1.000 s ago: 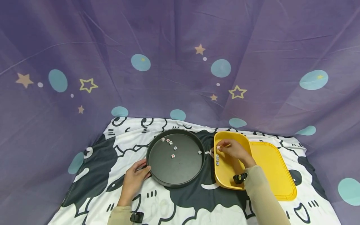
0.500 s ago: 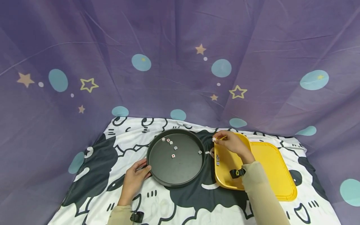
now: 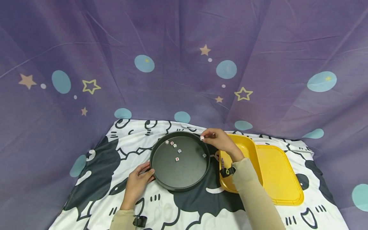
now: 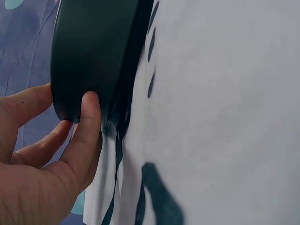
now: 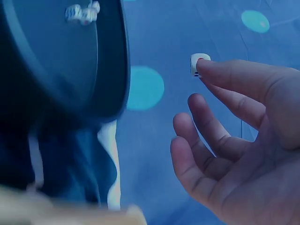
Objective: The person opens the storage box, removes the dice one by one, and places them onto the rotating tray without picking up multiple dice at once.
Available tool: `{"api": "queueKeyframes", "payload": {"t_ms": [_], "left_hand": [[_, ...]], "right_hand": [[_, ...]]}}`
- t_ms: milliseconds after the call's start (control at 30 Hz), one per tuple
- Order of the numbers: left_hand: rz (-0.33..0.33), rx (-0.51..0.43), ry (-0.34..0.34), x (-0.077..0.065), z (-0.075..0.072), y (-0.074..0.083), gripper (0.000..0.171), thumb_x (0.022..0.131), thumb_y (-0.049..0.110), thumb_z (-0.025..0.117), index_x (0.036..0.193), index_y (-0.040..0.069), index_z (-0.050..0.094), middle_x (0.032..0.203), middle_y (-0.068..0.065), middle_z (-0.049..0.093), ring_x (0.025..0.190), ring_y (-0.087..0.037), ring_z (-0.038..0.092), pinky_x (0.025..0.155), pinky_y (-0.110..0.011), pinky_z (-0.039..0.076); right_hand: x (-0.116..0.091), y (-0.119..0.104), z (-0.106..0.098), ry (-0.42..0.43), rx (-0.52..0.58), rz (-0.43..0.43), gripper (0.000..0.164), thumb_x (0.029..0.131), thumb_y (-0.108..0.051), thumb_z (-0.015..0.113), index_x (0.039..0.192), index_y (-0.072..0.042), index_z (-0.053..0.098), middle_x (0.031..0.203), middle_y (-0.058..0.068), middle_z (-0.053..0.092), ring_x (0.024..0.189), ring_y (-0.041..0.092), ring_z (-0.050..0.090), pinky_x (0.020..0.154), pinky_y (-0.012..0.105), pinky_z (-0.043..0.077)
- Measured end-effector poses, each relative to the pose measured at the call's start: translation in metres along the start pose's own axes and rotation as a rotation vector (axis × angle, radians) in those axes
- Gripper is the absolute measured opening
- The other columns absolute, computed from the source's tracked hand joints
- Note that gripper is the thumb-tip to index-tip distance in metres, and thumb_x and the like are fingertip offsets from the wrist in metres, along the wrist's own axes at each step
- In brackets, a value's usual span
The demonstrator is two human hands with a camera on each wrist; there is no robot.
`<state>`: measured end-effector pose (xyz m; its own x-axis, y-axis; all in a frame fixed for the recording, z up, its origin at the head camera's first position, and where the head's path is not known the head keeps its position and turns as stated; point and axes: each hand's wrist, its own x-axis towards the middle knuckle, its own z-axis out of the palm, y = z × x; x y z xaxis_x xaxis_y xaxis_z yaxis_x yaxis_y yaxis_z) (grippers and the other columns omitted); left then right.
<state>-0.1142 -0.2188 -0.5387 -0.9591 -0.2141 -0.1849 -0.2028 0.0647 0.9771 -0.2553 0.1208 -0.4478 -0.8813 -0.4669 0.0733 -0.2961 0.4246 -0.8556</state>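
A round dark pan (image 3: pixel 181 175) with several white dice (image 3: pixel 177 159) scattered on its floor lies on the cloth. At its near left side my left hand (image 3: pixel 136 183) holds the pan; in the left wrist view fingertips (image 4: pixel 90 101) press the outer wall and another touches the rim. Over the pan's far right rim, my right hand (image 3: pixel 221 142) pinches a white die (image 3: pixel 202 138) between thumb and index finger. The right wrist view shows a red dot on this die (image 5: pixel 194 65), with the other fingers loosely curled below it.
A yellow box (image 3: pixel 245 140) stands right of the pan, partly under my right forearm, with a few dice (image 3: pixel 222 163) along its left wall. A flat yellow lid (image 3: pixel 280 175) lies beside it. A purple curtain (image 3: pixel 184 64) hangs behind the patterned cloth (image 3: pixel 161 220).
My right hand has risen out of the yellow box and moved left with the die, up to the pan's far right rim. The left hand and the pan have stayed put.
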Motion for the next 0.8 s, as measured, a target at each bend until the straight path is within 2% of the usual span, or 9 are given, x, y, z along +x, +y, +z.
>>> {"api": "queueKeyframes", "payload": {"t_ms": [267,433,633,800], "left_hand": [[0.008,-0.019,0.002,-0.001,0.0,0.0,0.045,0.094,0.004,0.07,0.136,-0.002,0.056,0.134,-0.024,0.057,0.102,-0.017,0.068,0.084,-0.028,0.06],[0.012,-0.019,0.004,-0.002,-0.001,0.001,0.046,0.094,0.005,0.07,0.137,-0.002,0.056,0.133,-0.024,0.057,0.102,-0.017,0.068,0.083,-0.028,0.06],[0.011,-0.024,0.004,-0.002,-0.002,0.001,0.045,0.094,0.006,0.071,0.136,-0.001,0.057,0.134,-0.023,0.057,0.103,-0.018,0.068,0.083,-0.028,0.06],[0.019,-0.028,-0.001,-0.002,-0.002,0.0,0.046,0.094,0.007,0.071,0.136,-0.002,0.056,0.134,-0.023,0.056,0.103,-0.018,0.067,0.084,-0.028,0.06]], "right_hand": [[0.024,-0.013,0.032,-0.008,0.007,-0.048,0.017,0.092,-0.005,0.073,0.109,-0.002,0.073,0.097,0.005,0.068,0.09,0.021,0.06,0.082,0.034,0.055],[0.036,-0.013,0.053,-0.023,0.004,-0.042,0.017,0.09,-0.006,0.074,0.107,-0.003,0.074,0.09,0.002,0.067,0.085,0.018,0.061,0.077,0.031,0.054],[0.043,-0.01,0.073,-0.035,-0.038,-0.06,0.014,0.089,-0.007,0.076,0.103,-0.008,0.075,0.09,0.0,0.067,0.084,0.015,0.062,0.075,0.03,0.054],[0.046,-0.008,0.082,-0.034,-0.046,-0.066,0.014,0.088,-0.006,0.076,0.102,-0.007,0.075,0.089,0.001,0.066,0.083,0.015,0.062,0.074,0.028,0.054]]}}
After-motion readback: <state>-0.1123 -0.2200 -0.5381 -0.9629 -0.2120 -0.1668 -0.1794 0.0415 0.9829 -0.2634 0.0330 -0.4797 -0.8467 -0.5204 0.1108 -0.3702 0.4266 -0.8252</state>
